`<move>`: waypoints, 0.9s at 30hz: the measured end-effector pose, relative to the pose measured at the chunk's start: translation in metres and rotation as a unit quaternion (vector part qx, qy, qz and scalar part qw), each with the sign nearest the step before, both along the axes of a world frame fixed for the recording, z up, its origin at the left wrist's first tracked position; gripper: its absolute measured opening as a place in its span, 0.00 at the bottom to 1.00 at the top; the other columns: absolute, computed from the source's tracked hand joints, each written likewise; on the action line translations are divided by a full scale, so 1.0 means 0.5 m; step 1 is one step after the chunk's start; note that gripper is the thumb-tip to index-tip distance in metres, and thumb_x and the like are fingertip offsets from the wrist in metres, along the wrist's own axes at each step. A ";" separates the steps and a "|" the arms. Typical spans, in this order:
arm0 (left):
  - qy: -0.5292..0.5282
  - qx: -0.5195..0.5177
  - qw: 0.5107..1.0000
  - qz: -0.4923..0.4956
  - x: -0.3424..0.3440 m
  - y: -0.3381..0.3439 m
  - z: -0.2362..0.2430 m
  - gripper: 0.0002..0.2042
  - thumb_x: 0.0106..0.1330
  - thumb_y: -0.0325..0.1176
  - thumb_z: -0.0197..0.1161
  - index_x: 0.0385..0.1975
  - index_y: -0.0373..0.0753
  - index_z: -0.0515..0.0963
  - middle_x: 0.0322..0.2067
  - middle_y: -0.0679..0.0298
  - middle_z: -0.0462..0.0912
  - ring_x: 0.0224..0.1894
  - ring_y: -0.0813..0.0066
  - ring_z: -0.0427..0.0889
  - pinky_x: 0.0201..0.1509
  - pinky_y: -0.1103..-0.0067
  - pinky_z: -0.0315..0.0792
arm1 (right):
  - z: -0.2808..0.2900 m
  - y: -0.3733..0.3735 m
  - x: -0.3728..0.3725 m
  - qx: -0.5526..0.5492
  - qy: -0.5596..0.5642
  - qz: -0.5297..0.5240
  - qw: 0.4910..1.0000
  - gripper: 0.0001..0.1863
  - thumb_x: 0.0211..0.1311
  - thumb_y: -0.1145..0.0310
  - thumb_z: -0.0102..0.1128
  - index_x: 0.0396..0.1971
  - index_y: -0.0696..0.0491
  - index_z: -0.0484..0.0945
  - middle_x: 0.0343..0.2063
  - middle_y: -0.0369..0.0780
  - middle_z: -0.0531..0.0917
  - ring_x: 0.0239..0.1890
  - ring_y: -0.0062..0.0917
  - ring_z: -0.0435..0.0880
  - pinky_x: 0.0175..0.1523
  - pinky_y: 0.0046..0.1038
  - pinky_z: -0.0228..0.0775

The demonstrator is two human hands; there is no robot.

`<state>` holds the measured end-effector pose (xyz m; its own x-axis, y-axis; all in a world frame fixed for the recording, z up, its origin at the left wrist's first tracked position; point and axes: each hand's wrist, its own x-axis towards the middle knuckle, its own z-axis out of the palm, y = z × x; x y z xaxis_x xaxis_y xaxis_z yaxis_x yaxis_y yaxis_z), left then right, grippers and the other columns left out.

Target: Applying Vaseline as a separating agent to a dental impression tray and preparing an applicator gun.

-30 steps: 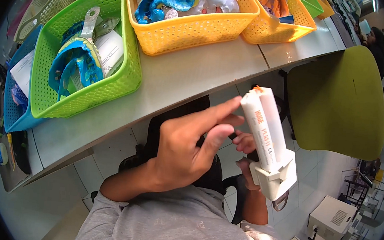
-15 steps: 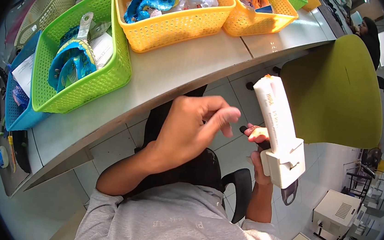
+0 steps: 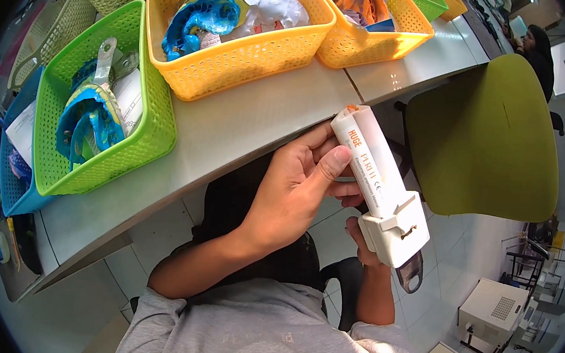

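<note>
A white twin-barrel cartridge (image 3: 370,159) with an orange tip is seated in a white dispensing gun (image 3: 396,236), held tilted over my lap. A dark ring-ended rod (image 3: 410,274) sticks out of the gun's lower end. My left hand (image 3: 295,190) grips the cartridge near its tip, the thumb lying along the near side and the fingers passing behind. At the gun body, my right hand (image 3: 363,244) is closed around the handle. Most of its fingers and the handle are hidden behind the white housing.
Along the table (image 3: 213,119) stand a green basket (image 3: 109,172), a yellow basket (image 3: 245,69) and a second yellow basket (image 3: 393,51), holding dental impression trays with blue or orange material. A green chair (image 3: 486,142) is at the right. A person (image 3: 537,58) sits far right.
My left hand has moved right and taken hold of the cartridge near its tip. The dispensing gun has shifted left with its printed side turned into view.
</note>
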<state>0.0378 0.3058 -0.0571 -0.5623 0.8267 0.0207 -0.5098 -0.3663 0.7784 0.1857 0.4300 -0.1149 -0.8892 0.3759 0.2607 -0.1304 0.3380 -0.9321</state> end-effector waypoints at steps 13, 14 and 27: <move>-0.010 -0.006 1.000 0.012 0.004 0.003 -0.005 0.23 0.73 0.40 0.49 0.62 0.33 0.61 0.48 0.60 0.76 0.47 0.72 0.80 0.48 0.77 0.78 | 0.009 -0.006 -0.006 -0.042 0.021 0.010 0.999 0.25 0.51 0.80 0.58 0.53 0.55 0.73 0.40 0.38 0.80 0.45 0.26 0.80 0.51 0.27 0.72; -0.012 -0.007 1.000 0.013 0.004 0.002 -0.005 0.23 0.73 0.40 0.49 0.62 0.33 0.61 0.48 0.60 0.77 0.47 0.73 0.80 0.48 0.77 0.78 | 0.007 -0.009 -0.005 -0.066 0.020 -0.001 0.998 0.25 0.51 0.81 0.58 0.52 0.56 0.73 0.40 0.38 0.80 0.45 0.26 0.80 0.51 0.26 0.72; -0.014 -0.007 1.000 0.010 0.005 0.000 -0.005 0.23 0.72 0.40 0.50 0.61 0.33 0.61 0.49 0.60 0.76 0.47 0.73 0.80 0.49 0.76 0.78 | -0.001 -0.007 -0.006 -0.069 0.034 0.010 0.997 0.25 0.50 0.82 0.56 0.52 0.56 0.73 0.40 0.39 0.81 0.44 0.26 0.80 0.49 0.27 0.73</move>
<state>0.0401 0.3059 -0.0596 -0.5795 0.8150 -0.0065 -0.5236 -0.3662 0.7692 0.1825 0.4264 -0.1153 -0.8791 0.3948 0.2671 -0.2001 0.2029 -0.9585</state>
